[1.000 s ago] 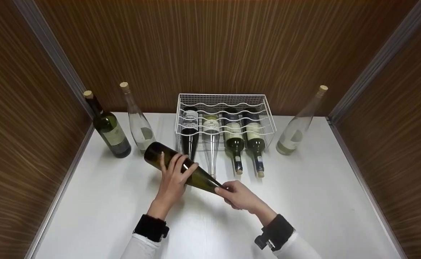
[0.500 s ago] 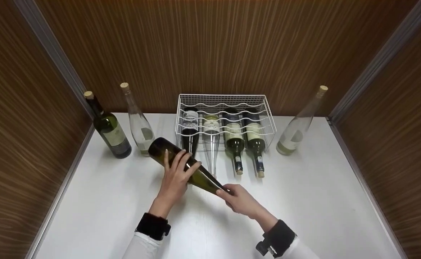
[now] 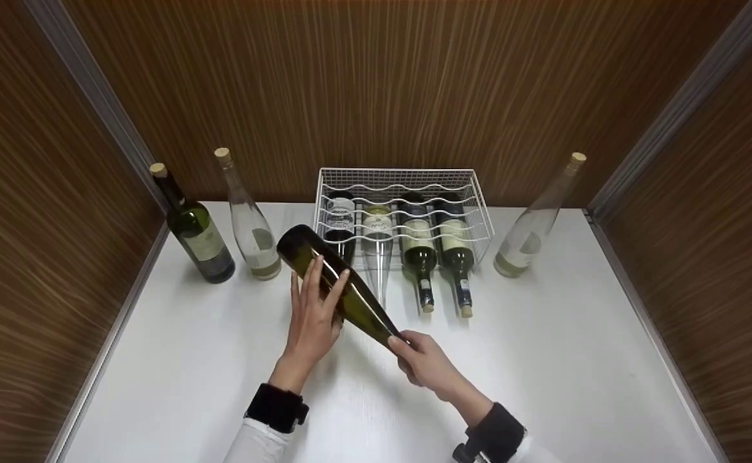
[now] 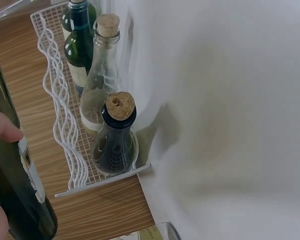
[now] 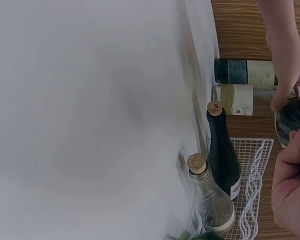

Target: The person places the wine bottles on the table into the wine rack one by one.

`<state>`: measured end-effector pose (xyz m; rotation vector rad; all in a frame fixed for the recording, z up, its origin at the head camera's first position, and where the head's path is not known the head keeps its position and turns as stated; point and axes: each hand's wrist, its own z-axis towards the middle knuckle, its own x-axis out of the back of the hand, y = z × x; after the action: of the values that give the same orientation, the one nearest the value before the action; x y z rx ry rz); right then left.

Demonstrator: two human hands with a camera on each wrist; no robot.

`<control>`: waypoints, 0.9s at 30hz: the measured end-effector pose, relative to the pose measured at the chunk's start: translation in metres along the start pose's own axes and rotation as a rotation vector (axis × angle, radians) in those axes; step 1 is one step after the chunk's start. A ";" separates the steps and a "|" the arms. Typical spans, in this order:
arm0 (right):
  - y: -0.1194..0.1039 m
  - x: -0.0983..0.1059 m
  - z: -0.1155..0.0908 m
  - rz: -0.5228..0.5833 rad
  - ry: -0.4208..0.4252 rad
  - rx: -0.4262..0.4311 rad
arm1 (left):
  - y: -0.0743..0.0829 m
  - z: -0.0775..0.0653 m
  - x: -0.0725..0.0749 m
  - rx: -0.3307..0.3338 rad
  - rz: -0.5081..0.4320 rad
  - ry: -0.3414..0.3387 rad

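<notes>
A dark green wine bottle is held aslant above the table, its base at the upper left and its neck at the lower right. My left hand holds its body from the near side, fingers laid over the glass. Around the neck, my right hand grips the bottle and hides its mouth. A pale label shows on the underside of the bottle in the left wrist view. Just behind it stands the white wire rack, where several corked bottles lie with necks toward me, including a clear bottle.
On the left, a green bottle and a clear bottle stand upright, both corked. Another corked clear bottle stands right of the rack. Wood-patterned panels close off the back and sides of the white table.
The bottle's base has swung up and to the right, so the bottle slants more steeply toward the rack. My left hand has shifted with it, its fingers straighter along the body.
</notes>
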<state>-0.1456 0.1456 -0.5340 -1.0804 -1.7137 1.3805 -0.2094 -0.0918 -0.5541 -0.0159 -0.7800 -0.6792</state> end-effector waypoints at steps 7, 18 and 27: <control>0.000 -0.006 0.001 0.039 0.038 0.012 | 0.000 -0.004 0.001 0.113 -0.144 0.045; -0.001 -0.012 0.012 0.156 0.111 -0.007 | 0.005 -0.010 0.005 0.263 -0.437 -0.076; -0.009 -0.022 0.025 0.259 0.140 -0.008 | 0.005 -0.017 0.004 0.368 -0.515 -0.122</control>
<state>-0.1602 0.1148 -0.5300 -1.4082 -1.5205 1.4166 -0.1931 -0.0947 -0.5626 0.4972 -1.0305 -1.0161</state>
